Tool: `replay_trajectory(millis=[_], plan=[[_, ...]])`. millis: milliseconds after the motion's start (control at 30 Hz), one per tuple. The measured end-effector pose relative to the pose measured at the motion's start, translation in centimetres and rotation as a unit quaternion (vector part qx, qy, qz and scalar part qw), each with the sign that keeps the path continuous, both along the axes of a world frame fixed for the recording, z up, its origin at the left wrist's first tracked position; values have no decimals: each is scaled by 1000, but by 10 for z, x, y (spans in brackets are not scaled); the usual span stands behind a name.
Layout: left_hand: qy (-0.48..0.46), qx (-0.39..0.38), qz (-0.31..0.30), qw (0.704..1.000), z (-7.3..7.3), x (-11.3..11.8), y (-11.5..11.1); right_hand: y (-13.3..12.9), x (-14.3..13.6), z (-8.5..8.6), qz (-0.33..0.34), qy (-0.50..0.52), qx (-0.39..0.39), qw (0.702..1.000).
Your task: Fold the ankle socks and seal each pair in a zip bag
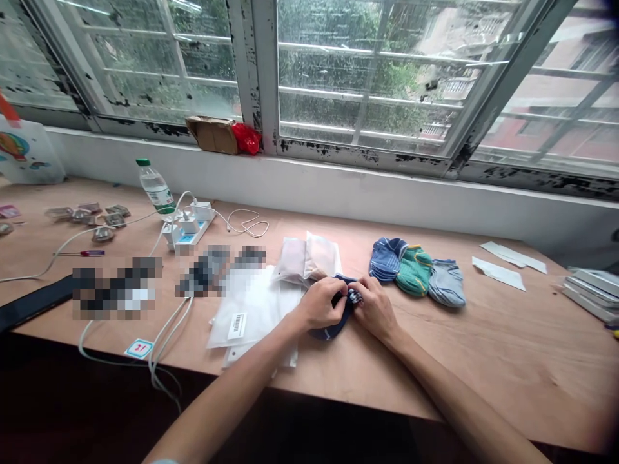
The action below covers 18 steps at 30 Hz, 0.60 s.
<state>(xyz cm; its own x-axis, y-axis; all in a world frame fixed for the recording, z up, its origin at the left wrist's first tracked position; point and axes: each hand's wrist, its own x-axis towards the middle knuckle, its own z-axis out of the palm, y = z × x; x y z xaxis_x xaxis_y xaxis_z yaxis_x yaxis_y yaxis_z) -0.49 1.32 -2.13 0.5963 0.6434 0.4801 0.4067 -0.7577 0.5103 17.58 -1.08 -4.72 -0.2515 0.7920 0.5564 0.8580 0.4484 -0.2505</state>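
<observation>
Dark blue cloth, apparently a sock point(333, 331), was held just right of centre in the head view, low over the wooden tabletop point(503, 367). It was pinched in the curled fingers of the left hand point(323, 303) and the right hand point(374, 309), which were set close together, each closed on the fabric. Its edge was seemingly being worked or folded over at this step; a firm pinch and an even pull by both hands seemed to be called for next. Right of the hands, a blue folded sock point(385, 259), a green one point(414, 272) and a grey-blue one point(447, 283) were laid side by side, with paper strips point(498, 274) placed farther right. Plastic sleeves point(261, 306) were spread at lower centre. At left, a bottle point(158, 188) was stood near a power strip point(196, 227). Across the top, grimy windows point(367, 77) were crossed by bars, and a cardboard box point(213, 135) was set on the sill.
</observation>
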Motion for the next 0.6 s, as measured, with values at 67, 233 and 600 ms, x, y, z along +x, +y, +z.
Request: replay_trajectory(millis=[67,233,600], plan=[[13,8,10,1000,1,0,-1,-1,-1,2,-6,10,16,1000],[16,-4,145,989,-4,2,2,-1,-2,3,8,11,17,1000],[51,11,172,984,-11,3,6,0,-3,2,10,13,15,1000]])
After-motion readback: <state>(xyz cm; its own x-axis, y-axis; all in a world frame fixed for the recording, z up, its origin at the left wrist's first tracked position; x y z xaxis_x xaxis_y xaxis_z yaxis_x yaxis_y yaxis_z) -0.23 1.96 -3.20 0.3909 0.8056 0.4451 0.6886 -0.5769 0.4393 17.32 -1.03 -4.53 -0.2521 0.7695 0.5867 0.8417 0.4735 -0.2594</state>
